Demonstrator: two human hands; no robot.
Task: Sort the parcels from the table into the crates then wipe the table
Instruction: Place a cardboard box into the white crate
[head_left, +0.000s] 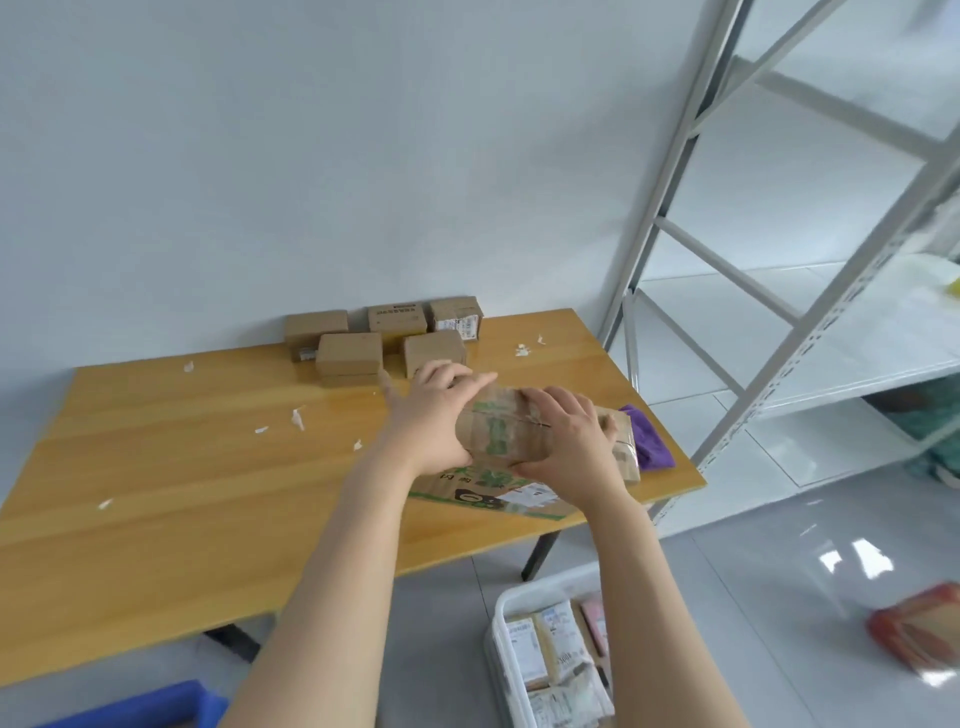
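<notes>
Both my hands hold a brown cardboard parcel with green print (498, 431) just above the wooden table (208, 467). My left hand (431, 415) grips its left end, and my right hand (566, 441) curls over its right side. Under it lies a flat brown and green parcel (488, 493), with another taped parcel (626, 452) at the right. Several small brown boxes (384, 338) stand at the table's far edge by the wall. A purple cloth (649, 436) lies near the table's right edge. A white crate (514, 613) with parcels in it stands on the floor below.
White paper scraps (298, 418) are scattered over the table. A grey metal shelf rack (779, 312) stands to the right. A blue crate (156, 706) shows at the bottom left. A red-wrapped parcel (919, 634) lies on the glossy floor at the right.
</notes>
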